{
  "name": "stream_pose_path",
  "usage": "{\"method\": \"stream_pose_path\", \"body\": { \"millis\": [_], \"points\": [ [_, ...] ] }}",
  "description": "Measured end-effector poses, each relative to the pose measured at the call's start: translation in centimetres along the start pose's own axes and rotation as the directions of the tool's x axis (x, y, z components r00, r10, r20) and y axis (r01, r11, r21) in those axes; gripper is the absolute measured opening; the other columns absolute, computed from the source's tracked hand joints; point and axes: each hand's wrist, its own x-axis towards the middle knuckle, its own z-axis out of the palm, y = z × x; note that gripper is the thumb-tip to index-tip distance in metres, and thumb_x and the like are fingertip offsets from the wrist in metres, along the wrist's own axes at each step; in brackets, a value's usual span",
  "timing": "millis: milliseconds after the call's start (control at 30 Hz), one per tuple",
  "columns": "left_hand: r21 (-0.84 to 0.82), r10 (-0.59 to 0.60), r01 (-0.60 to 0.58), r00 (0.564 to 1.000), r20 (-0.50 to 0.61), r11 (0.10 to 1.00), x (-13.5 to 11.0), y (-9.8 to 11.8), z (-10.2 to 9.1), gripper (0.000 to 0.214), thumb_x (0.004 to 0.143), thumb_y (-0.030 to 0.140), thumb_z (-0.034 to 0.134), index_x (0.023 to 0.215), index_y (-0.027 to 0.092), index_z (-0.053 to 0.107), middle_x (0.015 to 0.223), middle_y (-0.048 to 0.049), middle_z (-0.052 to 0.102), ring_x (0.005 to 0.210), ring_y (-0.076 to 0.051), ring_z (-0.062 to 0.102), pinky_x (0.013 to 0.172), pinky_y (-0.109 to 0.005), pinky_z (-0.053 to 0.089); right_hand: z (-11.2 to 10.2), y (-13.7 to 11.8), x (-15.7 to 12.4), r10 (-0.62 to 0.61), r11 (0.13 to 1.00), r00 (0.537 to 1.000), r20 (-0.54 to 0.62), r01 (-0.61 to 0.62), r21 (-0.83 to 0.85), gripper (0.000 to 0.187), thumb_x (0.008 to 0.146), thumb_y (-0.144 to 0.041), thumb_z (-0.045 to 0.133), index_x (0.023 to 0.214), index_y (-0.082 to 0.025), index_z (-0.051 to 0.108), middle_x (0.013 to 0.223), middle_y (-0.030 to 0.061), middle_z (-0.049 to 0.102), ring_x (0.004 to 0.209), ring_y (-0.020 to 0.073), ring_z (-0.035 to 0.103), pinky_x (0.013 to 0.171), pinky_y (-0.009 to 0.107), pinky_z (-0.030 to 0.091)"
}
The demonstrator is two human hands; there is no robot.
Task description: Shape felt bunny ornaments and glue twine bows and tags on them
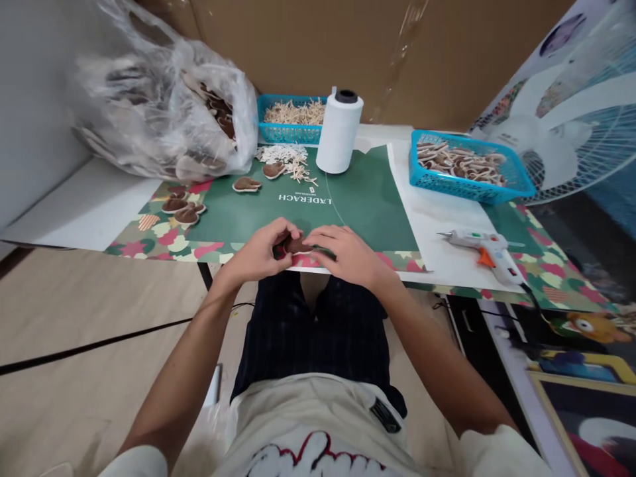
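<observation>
Between my two hands, at the table's near edge, is a small brown fabric piece (297,245), partly covered by fingers. My left hand (263,253) pinches its left end between thumb and fingers. The fingers of my right hand (350,255) close on its right side. A white thread runs from the upright cone of thread (340,136) down toward my right hand; where it ends is hidden. Similar brown pieces with pale edges, such as one fabric piece (246,185) with two ear-like tips, lie to the left on the green sheet (238,218).
A clear plastic bag (163,99) of brown pieces stands back left. One blue basket (291,134) holds pale strips, another blue basket (472,189) folded pieces. White scraps (283,156) lie near the cone. A glue gun (487,252) and a fan (556,126) are at right.
</observation>
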Motion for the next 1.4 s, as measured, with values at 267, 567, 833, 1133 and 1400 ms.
{"method": "stream_pose_path", "body": {
  "millis": [267, 567, 833, 1133, 1400],
  "points": [
    [0.251, -0.039, 0.021, 0.997, 0.066, 0.968, 1.4, 0.6, -0.4, 0.030, 0.077, 0.032, 0.073, 0.103, 0.018, 0.068, 0.111, -0.0071, 0.060, 0.090, -0.019, 0.063, 0.085, -0.035, 0.055, 0.6, -0.7, -0.2, 0.008, 0.995, 1.000, -0.005, -0.009, -0.097, 0.026, 0.099, -0.017, 0.056, 0.119, -0.023, 0.072, 0.127, 0.0064, 0.071, 0.109, 0.0254, 0.063, 0.092, 0.040, 0.043],
    [0.379, -0.110, 0.026, 0.973, 0.203, 0.925, 3.6, 0.1, -0.6, 0.039, 0.066, 0.041, 0.073, 0.097, 0.020, 0.060, 0.093, -0.0034, 0.057, 0.096, -0.026, 0.053, 0.090, -0.041, 0.044, 1.0, -1.9, -0.3, 0.075, 0.974, 0.997, -0.030, -0.080, -0.210, 0.025, 0.098, -0.020, 0.055, 0.117, -0.022, 0.071, 0.126, 0.0080, 0.071, 0.109, 0.0269, 0.060, 0.088, 0.041, 0.040],
    [0.267, -0.085, 0.037, 0.981, 0.172, 0.963, 3.6, -0.4, -0.6, 0.034, 0.068, 0.036, 0.073, 0.096, 0.021, 0.063, 0.093, -0.0020, 0.057, 0.093, -0.023, 0.053, 0.087, -0.037, 0.044, 1.4, -2.0, -0.3, 0.085, 0.970, 0.995, -0.052, -0.094, -0.225, 0.024, 0.096, -0.020, 0.056, 0.115, -0.022, 0.071, 0.125, 0.0071, 0.071, 0.108, 0.0266, 0.060, 0.087, 0.041, 0.040],
    [0.288, -0.107, 0.054, 0.979, 0.172, 0.956, 4.0, -0.7, -0.3, 0.028, 0.067, 0.035, 0.073, 0.090, 0.021, 0.064, 0.091, -0.0019, 0.055, 0.096, -0.024, 0.054, 0.095, -0.042, 0.045, 1.6, -1.7, -0.6, 0.093, 0.980, 0.994, -0.065, -0.103, -0.169, 0.026, 0.098, -0.021, 0.053, 0.119, -0.023, 0.069, 0.129, 0.0084, 0.070, 0.113, 0.0292, 0.059, 0.091, 0.044, 0.042],
    [0.283, -0.096, 0.050, 0.984, 0.152, 0.958, 3.8, -0.5, 0.1, 0.018, 0.068, 0.034, 0.070, 0.078, 0.020, 0.063, 0.089, -0.0024, 0.059, 0.091, -0.023, 0.055, 0.094, -0.042, 0.046, 1.7, -2.1, -1.0, 0.100, 0.979, 0.992, -0.080, -0.112, -0.171, 0.028, 0.102, -0.021, 0.050, 0.121, -0.022, 0.070, 0.129, 0.0089, 0.070, 0.114, 0.0287, 0.061, 0.092, 0.044, 0.043]
  ]
}}
